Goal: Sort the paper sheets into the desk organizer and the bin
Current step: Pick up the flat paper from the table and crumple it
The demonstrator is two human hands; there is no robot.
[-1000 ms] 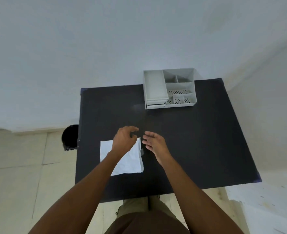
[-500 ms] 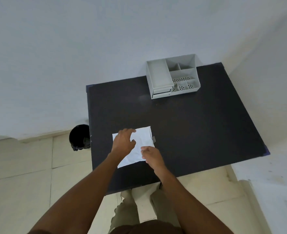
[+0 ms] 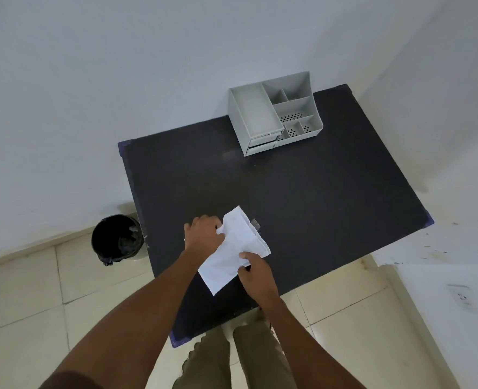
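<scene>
White paper sheets [image 3: 233, 251] are held just above the near left part of the black table [image 3: 302, 197], bent and tilted. My left hand [image 3: 202, 237] pinches their upper left edge. My right hand [image 3: 256, 272] grips their lower right edge. The grey desk organizer [image 3: 274, 113], with a long tray and several small compartments, stands at the table's far edge against the wall. The black bin [image 3: 117, 238], lined with a bag, sits on the floor left of the table.
A small grey object [image 3: 256, 221] lies on the table just beyond the sheets. White walls close in behind and on the right. A wall socket [image 3: 461, 296] shows low on the right. My legs [image 3: 232, 357] stand at the table's near edge.
Both hands closed on the sheets and lifted them off the table, turning them clockwise. The view shifted left and down, bringing the bin fully into sight.
</scene>
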